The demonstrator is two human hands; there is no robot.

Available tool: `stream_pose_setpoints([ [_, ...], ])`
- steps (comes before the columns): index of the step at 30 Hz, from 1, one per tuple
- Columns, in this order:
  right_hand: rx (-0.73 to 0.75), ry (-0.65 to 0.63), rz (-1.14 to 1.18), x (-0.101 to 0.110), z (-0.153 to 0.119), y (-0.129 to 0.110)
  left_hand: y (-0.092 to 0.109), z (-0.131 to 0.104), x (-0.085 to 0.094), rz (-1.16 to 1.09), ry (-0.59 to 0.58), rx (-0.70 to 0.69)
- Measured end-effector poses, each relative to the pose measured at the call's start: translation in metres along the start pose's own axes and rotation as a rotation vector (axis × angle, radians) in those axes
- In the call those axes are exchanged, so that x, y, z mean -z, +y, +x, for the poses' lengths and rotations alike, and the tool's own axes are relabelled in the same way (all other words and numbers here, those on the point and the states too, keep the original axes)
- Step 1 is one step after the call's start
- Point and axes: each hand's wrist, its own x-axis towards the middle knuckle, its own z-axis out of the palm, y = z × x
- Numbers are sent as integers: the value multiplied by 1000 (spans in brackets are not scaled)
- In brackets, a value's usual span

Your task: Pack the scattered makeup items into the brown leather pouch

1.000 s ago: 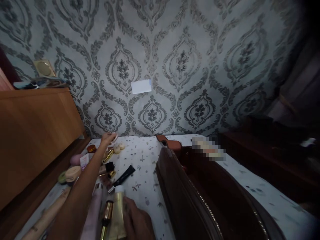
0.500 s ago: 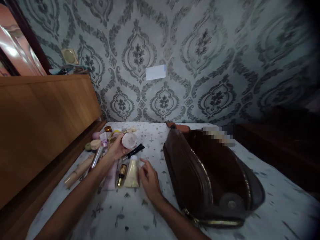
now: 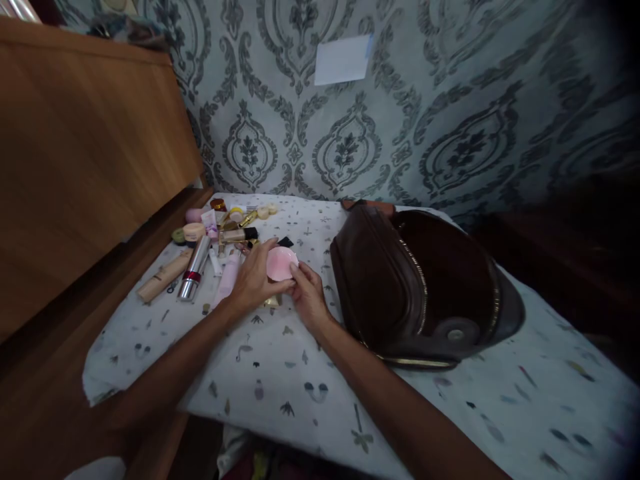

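A small round container with a pink face [image 3: 281, 264], perhaps a jar or compact, is held up between my two hands. My left hand [image 3: 253, 277] grips it from the left, thumb along its lower edge. My right hand [image 3: 311, 297] pinches its right edge with thumb and fingers. Beneath and behind the hands lie cosmetics on the patterned cloth: a pink tube [image 3: 230, 273], a silver tube with a red band [image 3: 196, 268] and a beige tube [image 3: 165, 277]. What lies directly under my hands is mostly hidden.
An open dark brown bag [image 3: 380, 287] with gold zips stands to the right. More small cosmetics, including a peach-lidded jar [image 3: 194, 232], cluster at the back left. A wooden cabinet [image 3: 95, 127] borders the left side; a patterned wall [image 3: 345, 143] rises behind.
My right hand has come up to the round container and now grips it with the left. The container has turned, showing a pink face. The view has tilted down.
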Motion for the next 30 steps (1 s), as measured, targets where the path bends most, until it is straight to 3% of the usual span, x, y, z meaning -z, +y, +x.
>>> stream_pose_setpoints([
  [10,-4,-26,69,-6,-4,-5,-11,-6,-6,-138,11,-34],
  [22,83,41,-94,2,2,7,-2,-12,-5,23,-2,-309],
  [30,129,6,-196,3,0,7,-10,-9,-4,-84,-18,-170],
])
